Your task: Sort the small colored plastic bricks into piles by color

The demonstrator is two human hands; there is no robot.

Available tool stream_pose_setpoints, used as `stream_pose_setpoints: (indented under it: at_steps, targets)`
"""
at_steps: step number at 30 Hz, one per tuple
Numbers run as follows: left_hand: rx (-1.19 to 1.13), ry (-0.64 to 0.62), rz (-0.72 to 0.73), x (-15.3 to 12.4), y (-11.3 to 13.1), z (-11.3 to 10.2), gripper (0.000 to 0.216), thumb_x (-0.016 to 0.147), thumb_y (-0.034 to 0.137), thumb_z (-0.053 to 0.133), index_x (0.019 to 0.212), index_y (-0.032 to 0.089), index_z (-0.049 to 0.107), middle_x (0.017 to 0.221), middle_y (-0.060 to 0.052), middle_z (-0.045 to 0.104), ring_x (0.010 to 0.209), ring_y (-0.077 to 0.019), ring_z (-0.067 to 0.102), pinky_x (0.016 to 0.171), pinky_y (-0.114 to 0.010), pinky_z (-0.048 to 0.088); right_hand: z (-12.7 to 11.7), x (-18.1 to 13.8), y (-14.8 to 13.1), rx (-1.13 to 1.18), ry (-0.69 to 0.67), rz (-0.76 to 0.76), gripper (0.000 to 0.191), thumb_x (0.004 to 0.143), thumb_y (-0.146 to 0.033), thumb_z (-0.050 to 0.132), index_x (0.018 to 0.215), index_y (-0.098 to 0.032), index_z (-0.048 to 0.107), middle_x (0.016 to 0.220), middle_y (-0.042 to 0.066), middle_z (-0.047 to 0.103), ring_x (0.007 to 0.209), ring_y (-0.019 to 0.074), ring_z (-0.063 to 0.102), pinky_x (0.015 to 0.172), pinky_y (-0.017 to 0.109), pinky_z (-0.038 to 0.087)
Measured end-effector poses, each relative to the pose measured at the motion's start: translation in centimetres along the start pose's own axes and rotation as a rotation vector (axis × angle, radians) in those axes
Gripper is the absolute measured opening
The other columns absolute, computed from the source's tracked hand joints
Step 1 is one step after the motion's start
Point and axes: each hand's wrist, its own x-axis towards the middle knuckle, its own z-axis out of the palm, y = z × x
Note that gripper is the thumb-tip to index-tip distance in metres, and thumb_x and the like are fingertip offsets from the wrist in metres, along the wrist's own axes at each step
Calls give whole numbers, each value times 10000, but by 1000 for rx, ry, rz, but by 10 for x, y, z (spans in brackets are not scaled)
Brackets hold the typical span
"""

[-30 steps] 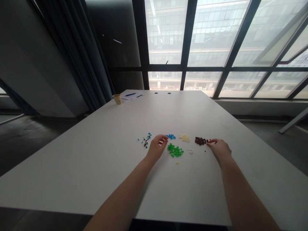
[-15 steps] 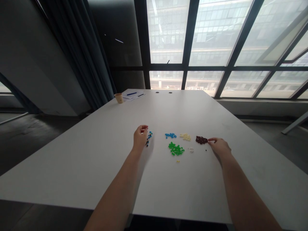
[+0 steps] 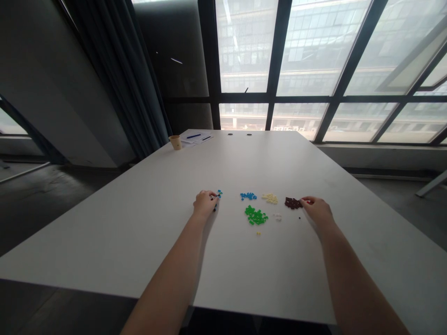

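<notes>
At the far left corner of the large white table [image 3: 139,242] stand a small tan paper cup [image 3: 175,142] and some white sheets of paper with blue pens [image 3: 196,137], well apart from the work.

Nearer, the left hand [image 3: 205,204] rests palm down on the mixed pile of small plastic beads [image 3: 217,197], blue, black and yellowish, and covers most of it. Its fingers are curled with the tips drawn together over the beads; whether they actually pinch one I cannot tell, the pieces are too small.

To the right lie the separated groups: a little cluster of bright blue beads [image 3: 247,196], below it a bigger heap of green beads [image 3: 255,216] with a few yellow bits [image 3: 258,233] loose just beneath, then a cluster of cream beads [image 3: 270,198], and a couple of white beads [image 3: 277,217] near the green heap. Further right sits the pile of dark brown beads [image 3: 292,203], with one black bead [image 3: 299,217] lying alone below it.

The right hand [image 3: 317,212] lies at the brown pile's right edge, fingers loosely bent, tips touching or just beside the beads; a hold is not visible.

Judging by the layout, the sorting by colour looks well advanced: five tidy groups exist, and the mixed pile under the left hand plus the few strays remain.
</notes>
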Motion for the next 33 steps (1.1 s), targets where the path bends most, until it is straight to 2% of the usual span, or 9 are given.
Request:
stream_pose_setpoints:
  at_steps: [4,11,14,18,21,25,28,30,33]
  targets:
    - [84,16,13,-6,9,-2,185,688,376,554,787,249,645,951,-51,585,945,-232,514,692,-306,416,0,0,-2,-4,4,-39,294,713,-392,517,883,-218,682,776,68,637,739,206,575,646,285,394]
    - [79,45,62,-7,10,-1,119,724,277,535,745,210,631,928,-62,590,941,-229,506,707,-315,408,-3,-5,-8,-3,-2,-53,280,725,-388,512,875,-224,683,774,63,635,741,203,574,657,287,394]
    - [-93,76,132,-7,12,-3,112,741,233,515,765,187,614,867,-61,612,847,-191,538,707,-294,412,-6,-7,-12,12,21,-62,282,722,-375,512,869,-209,685,753,67,631,742,208,571,651,287,389]
    - [-445,42,262,-16,28,-7,132,752,250,507,802,180,607,797,-36,634,708,-141,556,689,-265,424,-10,-18,-26,68,61,-111,267,716,-356,519,846,-192,685,676,54,621,679,198,561,616,276,379]
    - [-712,-43,266,-30,46,-6,156,719,296,552,790,177,624,802,-42,648,733,-148,572,698,-267,432,-9,-35,-44,209,69,-241,256,731,-343,505,818,-176,679,633,37,610,614,168,542,594,258,374]
    - [-1085,-293,148,-51,67,-4,202,645,300,630,794,164,639,837,-59,661,751,-143,579,717,-269,443,-1,-62,-70,379,96,-533,237,760,-308,482,802,-165,666,632,25,591,564,135,497,586,244,373]
    - [-1225,-442,68,-61,75,-1,240,616,313,666,800,161,639,859,-56,657,699,-115,568,688,-255,447,4,-80,-86,469,56,-687,204,779,-262,479,826,-178,659,662,23,595,554,124,481,586,242,380]
    - [-1260,-481,66,-64,78,0,254,604,306,684,802,158,627,841,-49,653,692,-110,569,689,-252,449,6,-88,-92,519,26,-750,193,790,-245,481,860,-191,652,732,32,614,593,128,499,607,245,392]
    - [-1183,-399,185,-67,79,-1,228,628,280,673,809,160,603,788,-35,644,717,-123,579,698,-249,450,6,-95,-96,551,7,-796,184,798,-241,493,894,-205,645,800,40,623,658,138,521,636,257,402]
